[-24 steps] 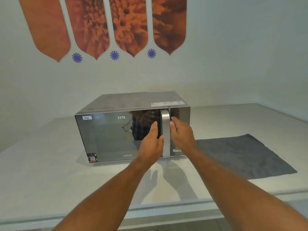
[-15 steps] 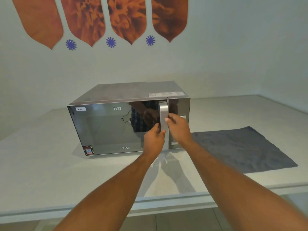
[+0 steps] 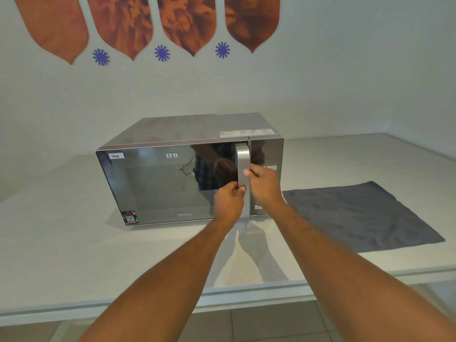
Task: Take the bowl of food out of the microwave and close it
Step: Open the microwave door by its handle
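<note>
With our left hand [image 3: 228, 201] and right hand [image 3: 264, 185] both gripping the handle [image 3: 243, 166], a hard yank could drag the microwave [image 3: 158, 183] nearer.

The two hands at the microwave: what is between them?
In the head view, the silver door handle stands upright between the left hand and the right hand. Both hands' fingers touch it, and the microwave door looks closed.

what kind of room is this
Probably a pantry or break-room corner: a microwave stands on a plain white counter, a grey cloth lies beside it, and flower-print decals decorate the wall.
</note>
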Demonstrator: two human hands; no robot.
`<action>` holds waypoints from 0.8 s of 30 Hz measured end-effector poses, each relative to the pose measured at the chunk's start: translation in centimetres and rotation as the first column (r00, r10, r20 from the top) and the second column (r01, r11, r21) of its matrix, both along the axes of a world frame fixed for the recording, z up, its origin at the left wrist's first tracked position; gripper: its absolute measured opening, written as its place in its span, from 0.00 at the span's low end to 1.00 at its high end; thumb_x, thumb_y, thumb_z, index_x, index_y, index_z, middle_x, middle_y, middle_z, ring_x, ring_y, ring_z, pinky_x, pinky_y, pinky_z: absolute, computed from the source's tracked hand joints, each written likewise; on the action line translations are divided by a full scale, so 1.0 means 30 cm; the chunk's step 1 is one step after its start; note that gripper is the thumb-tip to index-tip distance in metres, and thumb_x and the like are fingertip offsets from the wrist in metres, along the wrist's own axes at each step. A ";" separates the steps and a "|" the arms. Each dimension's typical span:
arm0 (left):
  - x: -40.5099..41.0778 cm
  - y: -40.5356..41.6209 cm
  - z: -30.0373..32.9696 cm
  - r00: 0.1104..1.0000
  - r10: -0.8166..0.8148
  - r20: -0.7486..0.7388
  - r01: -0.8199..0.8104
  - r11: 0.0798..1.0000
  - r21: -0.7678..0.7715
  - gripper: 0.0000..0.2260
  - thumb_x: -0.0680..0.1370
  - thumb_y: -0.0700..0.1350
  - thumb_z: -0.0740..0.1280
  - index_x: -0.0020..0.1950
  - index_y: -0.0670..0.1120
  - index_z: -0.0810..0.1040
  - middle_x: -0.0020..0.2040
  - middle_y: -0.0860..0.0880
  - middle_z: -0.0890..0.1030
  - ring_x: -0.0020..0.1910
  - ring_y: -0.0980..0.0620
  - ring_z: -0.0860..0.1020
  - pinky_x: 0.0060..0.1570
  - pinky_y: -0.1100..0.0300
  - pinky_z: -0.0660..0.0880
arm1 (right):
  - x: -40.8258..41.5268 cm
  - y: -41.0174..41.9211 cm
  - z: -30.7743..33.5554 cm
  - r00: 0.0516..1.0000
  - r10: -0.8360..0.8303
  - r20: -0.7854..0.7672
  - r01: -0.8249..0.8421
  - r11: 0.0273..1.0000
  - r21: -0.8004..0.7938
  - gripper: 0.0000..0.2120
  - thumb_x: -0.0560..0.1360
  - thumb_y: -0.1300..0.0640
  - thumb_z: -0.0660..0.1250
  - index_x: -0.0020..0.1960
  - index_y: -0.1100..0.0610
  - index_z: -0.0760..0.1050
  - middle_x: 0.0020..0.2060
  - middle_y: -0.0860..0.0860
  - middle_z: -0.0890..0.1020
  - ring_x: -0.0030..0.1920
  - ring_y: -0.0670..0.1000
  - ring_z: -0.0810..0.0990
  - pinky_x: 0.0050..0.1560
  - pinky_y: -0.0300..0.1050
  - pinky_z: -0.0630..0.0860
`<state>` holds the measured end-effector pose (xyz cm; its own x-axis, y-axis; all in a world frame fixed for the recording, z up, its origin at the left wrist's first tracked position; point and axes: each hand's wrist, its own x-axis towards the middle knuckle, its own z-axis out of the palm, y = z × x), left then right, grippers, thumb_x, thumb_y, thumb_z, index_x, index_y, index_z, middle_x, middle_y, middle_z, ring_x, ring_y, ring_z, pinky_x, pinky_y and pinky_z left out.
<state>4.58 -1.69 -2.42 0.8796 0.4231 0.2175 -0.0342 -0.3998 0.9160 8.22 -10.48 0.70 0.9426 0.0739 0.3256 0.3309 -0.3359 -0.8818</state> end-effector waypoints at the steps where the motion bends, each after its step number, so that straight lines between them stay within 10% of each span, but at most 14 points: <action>1: -0.001 -0.002 -0.001 1.000 0.001 -0.003 -0.001 1.000 0.001 0.13 0.82 0.48 0.65 0.59 0.43 0.82 0.53 0.45 0.86 0.49 0.48 0.83 0.62 0.48 0.80 | -0.003 0.000 0.000 1.000 -0.003 0.000 0.003 1.000 0.005 0.12 0.82 0.54 0.64 0.61 0.55 0.81 0.56 0.55 0.84 0.50 0.49 0.78 0.63 0.49 0.77; 17: -0.326 -0.006 -0.055 0.982 -0.046 0.184 0.016 0.987 0.161 0.17 0.77 0.53 0.72 0.62 0.47 0.76 0.46 0.61 0.78 0.45 0.62 0.79 0.43 0.69 0.76 | -0.242 -0.113 -0.010 0.995 -0.011 0.096 -0.026 0.928 0.372 0.09 0.80 0.53 0.67 0.57 0.54 0.82 0.47 0.48 0.86 0.47 0.46 0.85 0.49 0.46 0.85; 24: -0.510 -0.038 -0.083 0.748 0.073 0.660 -0.381 0.861 0.337 0.24 0.72 0.38 0.73 0.66 0.43 0.70 0.61 0.40 0.75 0.63 0.45 0.73 0.63 0.52 0.71 | -0.362 -0.087 0.013 0.957 0.262 0.121 -0.287 0.910 0.298 0.13 0.79 0.61 0.68 0.62 0.53 0.81 0.53 0.47 0.86 0.53 0.47 0.85 0.47 0.40 0.83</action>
